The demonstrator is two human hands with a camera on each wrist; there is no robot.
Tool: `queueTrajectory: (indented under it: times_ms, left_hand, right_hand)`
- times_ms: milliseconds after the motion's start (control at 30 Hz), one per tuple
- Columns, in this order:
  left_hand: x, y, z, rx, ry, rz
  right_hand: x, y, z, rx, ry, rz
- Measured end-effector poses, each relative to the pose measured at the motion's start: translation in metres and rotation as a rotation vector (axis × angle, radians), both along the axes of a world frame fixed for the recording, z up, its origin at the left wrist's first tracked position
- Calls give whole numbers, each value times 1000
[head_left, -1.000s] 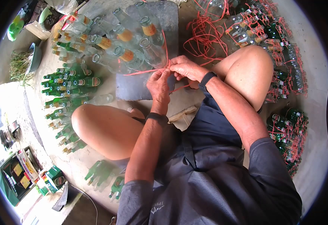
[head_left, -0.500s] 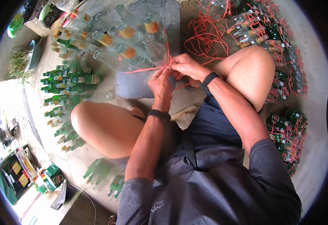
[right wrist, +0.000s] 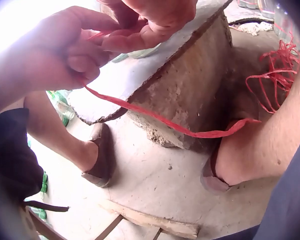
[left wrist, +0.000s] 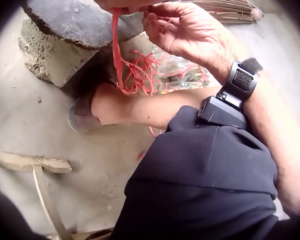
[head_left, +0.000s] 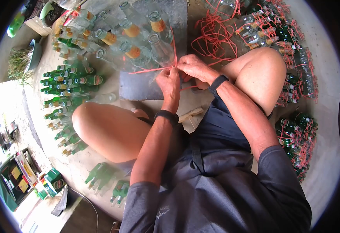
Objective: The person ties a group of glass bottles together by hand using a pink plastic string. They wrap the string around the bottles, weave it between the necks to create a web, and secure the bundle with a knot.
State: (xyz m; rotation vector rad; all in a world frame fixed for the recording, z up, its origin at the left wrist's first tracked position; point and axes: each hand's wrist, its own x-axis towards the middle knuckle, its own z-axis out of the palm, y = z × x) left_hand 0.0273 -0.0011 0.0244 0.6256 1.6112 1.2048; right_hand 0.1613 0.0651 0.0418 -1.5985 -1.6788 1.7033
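A cluster of clear glass bottles [head_left: 131,50] with orange labels stands on a grey stone slab [head_left: 138,90]. Pink-red plastic string [head_left: 150,70] runs along the cluster's near side and up its right. Where these strands meet, my left hand [head_left: 169,83] pinches the string between thumb and fingers. My right hand [head_left: 197,68] grips the string right beside it, the fingertips of both hands close together. In the right wrist view, a loose strand [right wrist: 160,118] trails from my left hand [right wrist: 55,52] toward the right leg. The fingers partly hide the crossing.
A tangled heap of string [head_left: 214,37] lies right of the slab. String-bound bottles [head_left: 257,33] fill the far right. Loose green bottles [head_left: 70,85] stand on the left, with others [head_left: 100,174] near the left knee. A low wooden stool [right wrist: 150,220] is beneath the person.
My left hand has shifted slightly right, its fingers more bunched at the string. My right hand stays almost in place, still holding the string. The bottles have hardly moved.
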Motion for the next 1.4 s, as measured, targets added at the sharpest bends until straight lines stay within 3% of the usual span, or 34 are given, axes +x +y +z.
queueTrajectory:
  times_ms: [100,533,733,967,1100,1167,1233,1400]
  left_hand:
    - [2,3,-3,-26,159,2]
    - [9,5,12,-46,329,27]
    - [10,8,7,-56,180,122]
    - [6,9,11,-137,-115,165]
    - [-1,10,12,-139,-290,141]
    - [-3,11,13,-153,-306,129]
    - [-5,12,15,-169,-321,117]
    - [-10,16,22,-265,-360,105]
  right_hand:
    - [0,0,2,5,-5,-12]
    - [-2,0,4,124,-70,1]
    - [-3,-2,7,208,-77,27]
    - [0,0,14,122,-17,8]
    - [2,-1,10,4,77,-29]
    - [4,0,8,-39,92,-39]
    - [7,-1,10,-242,234,-120]
    - [14,-1,9,-375,303,-125]
